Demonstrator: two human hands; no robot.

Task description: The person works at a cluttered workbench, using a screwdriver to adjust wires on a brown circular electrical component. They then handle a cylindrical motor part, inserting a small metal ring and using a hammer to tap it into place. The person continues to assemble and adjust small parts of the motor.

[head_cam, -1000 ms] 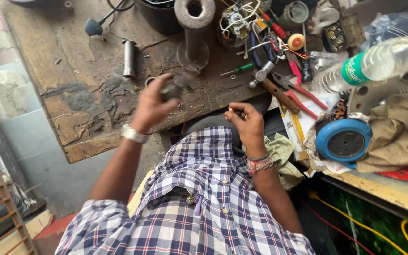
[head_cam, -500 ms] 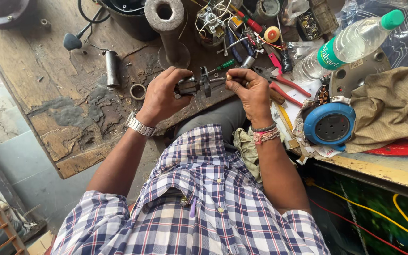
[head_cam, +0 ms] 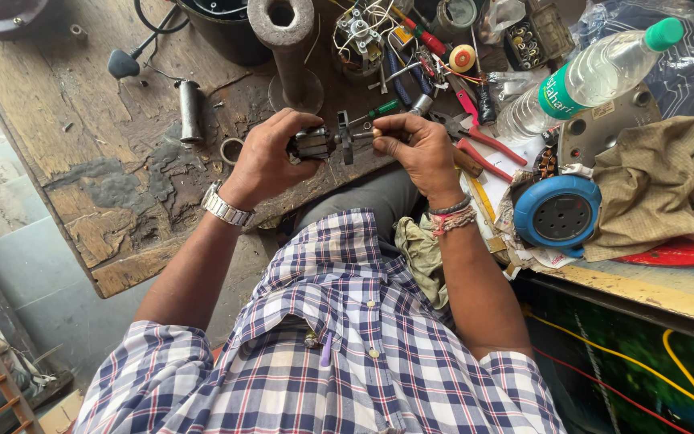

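My left hand [head_cam: 271, 157] grips a small dark motor rotor [head_cam: 319, 143] with a shaft and a disc at its right end. My right hand [head_cam: 415, 149] pinches the shaft's right end beside the disc. Both hands hold the part above the worn wooden workbench [head_cam: 82, 120], close to my chest. A metal watch sits on my left wrist, thread bands on the right. A green-handled screwdriver [head_cam: 379, 110] lies just behind my right fingers.
An upright metal pipe on a round base [head_cam: 287, 48] stands behind the hands. Red-handled pliers [head_cam: 483, 145], a wired coil assembly [head_cam: 359, 36], a plastic bottle [head_cam: 584, 76], a blue round tool [head_cam: 557, 210] and a tan cloth [head_cam: 656, 185] crowd the right. A small metal cylinder [head_cam: 189, 108] and ring [head_cam: 232, 150] lie left.
My hands came together: a second ago they were apart with the right hand empty, and now both hold the rotor, drawn closer to me than half a second ago.
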